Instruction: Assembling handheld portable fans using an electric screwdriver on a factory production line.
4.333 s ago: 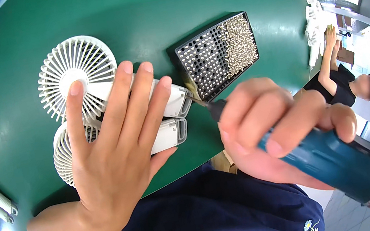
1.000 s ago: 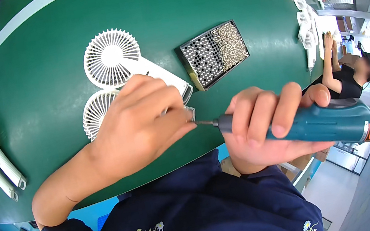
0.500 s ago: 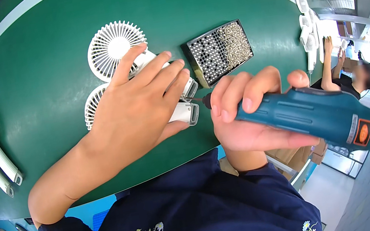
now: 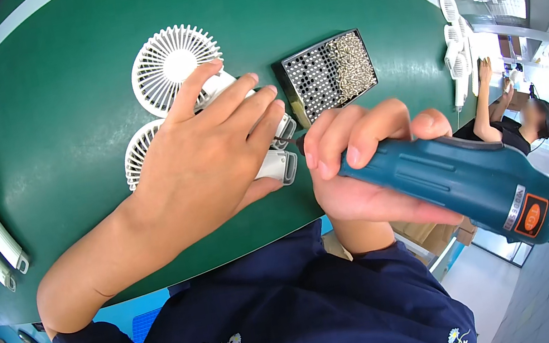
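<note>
Looking down through my head camera, I take a black screw tray (image 4: 292,96) as the landmark; it sits on a green table (image 4: 59,98), with silver screws (image 4: 353,65) heaped in its right half.

The left hand (image 4: 204,143) is below and left of the tray, palm down, its forearm slanting up from lower left. Its fingers are spread and lie across the handle of a white fan, with the thumb along the near side of a second fan's handle. I cannot tell how hard it presses.

The right hand (image 4: 380,175) is below the tray, palm partly turned up, fingers curled around a teal power screwdriver (image 4: 449,175) in a closed grip. The tool's body slopes down and away to the right; its thin bit points left, at the handle ends. I cannot tell exactly where the tip rests.

The upper fan (image 4: 178,64) lies left of the tray, its round head beyond the left fingers. The lower fan (image 4: 279,165) lies just beside it, below and left of the tray, mostly under the left hand. Its handle end pokes out between that hand and the right one.
</note>
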Motion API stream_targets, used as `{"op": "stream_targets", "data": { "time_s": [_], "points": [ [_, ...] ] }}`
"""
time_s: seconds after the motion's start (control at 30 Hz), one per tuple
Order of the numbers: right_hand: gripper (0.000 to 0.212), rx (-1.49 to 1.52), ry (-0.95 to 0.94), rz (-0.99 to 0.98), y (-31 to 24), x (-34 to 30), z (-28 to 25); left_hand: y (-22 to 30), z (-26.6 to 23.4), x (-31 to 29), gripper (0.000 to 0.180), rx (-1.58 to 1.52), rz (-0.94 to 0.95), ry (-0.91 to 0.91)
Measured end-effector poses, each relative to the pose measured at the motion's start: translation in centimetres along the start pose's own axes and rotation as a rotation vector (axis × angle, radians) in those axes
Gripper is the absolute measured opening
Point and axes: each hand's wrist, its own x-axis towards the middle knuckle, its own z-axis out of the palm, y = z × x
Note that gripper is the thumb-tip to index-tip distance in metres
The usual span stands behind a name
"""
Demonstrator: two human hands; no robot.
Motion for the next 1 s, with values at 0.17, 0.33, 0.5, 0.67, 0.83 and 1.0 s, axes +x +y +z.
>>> {"op": "stream_targets", "data": {
  "time_s": [0.17, 0.33, 0.5, 0.67, 0.83, 1.0],
  "points": [
    [0.084, -0.13, -0.081, -0.022, 0.2, -0.1, -0.3, 0.0, 0.1, -0.1, 0.066, 0.004, -0.015, -0.006],
    [0.078, -0.148, 0.001, -0.257, -2.1, 1.3, -0.7, 0.1, 0.0, 0.0, 0.068, 0.013, -0.007, -0.024],
    [0.093, -0.13, 0.22, -0.275, -0.1, 3.0, -2.7, -0.5, -0.1, -0.2, 0.073, 0.095, -0.119, 0.014],
    [0.095, -0.048, 0.272, -0.232, 1.2, 3.0, -3.8, -0.5, -0.7, 0.4, 0.073, 0.141, -0.178, 0.016],
    [0.097, -0.049, 0.32, -0.183, 2.0, 3.1, -4.1, -0.4, -0.6, 0.3, 0.074, 0.185, -0.215, -0.004],
    [0.091, -0.184, 0.216, -0.158, 2.2, 2.9, -4.8, -0.4, -0.8, 0.4, 0.075, 0.183, -0.207, -0.011]
  ]
}}
